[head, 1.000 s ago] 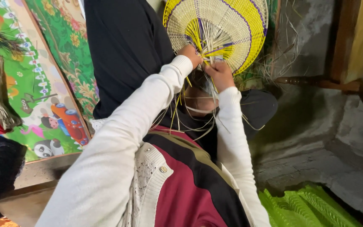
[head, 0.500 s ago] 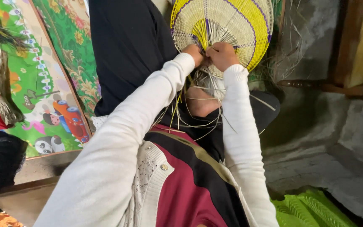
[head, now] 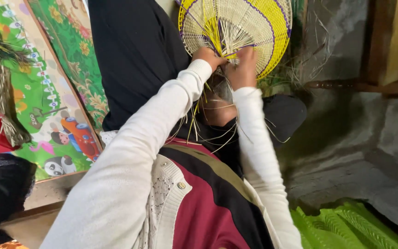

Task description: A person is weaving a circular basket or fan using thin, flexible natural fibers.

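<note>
Woven disc: the round yellow-and-cream woven disc stands at the far centre, propped on edge so its unwoven strands face the hands.
Left hand: the left hand pinches strands at the disc's lower edge.
Right hand: the right hand, fingers curled closed, grips strands just beside it.
Loose strands: loose strands trail down over the dark lap.
Surroundings: a green play mat lies left; a green ribbed sheet near right.

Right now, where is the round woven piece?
In the head view, the round woven piece sits top centre, beyond the left hand and right hand, which grip its lower edge.
</note>
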